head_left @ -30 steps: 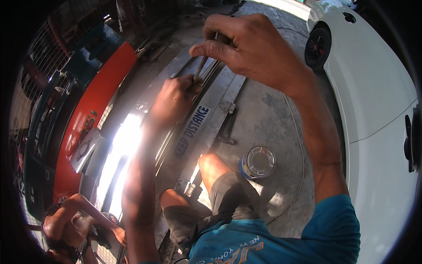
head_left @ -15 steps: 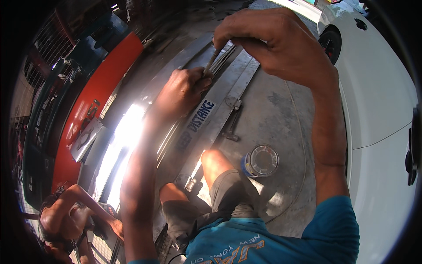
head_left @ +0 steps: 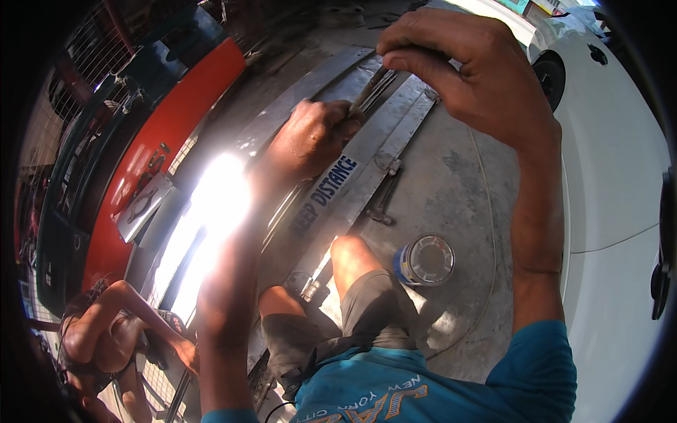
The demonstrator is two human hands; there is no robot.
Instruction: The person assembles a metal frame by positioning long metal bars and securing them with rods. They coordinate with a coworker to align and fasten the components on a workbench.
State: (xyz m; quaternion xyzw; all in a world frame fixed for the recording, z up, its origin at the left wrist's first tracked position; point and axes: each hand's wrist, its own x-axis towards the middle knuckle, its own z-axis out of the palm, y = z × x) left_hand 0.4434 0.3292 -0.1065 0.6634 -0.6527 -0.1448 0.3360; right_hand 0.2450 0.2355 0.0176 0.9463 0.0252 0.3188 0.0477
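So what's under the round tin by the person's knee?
The round tin stands on bare grey concrete floor, right of the long grey metal panel. The patch beneath its base is covered, and glare off its shiny top hides any contents.

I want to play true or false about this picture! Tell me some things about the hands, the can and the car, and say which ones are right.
1. Both hands hold the same thin metal rod. True: the left hand grips its lower end and the right hand pinches its upper end; the rod runs between them.
2. A round can stands on the ground by the knee. True: the can stands beside the knee.
3. The car is red. False: the car on the right is white; the red thing is a panel on the left.
4. The can is in the right hand. False: it stands on the concrete floor, untouched.
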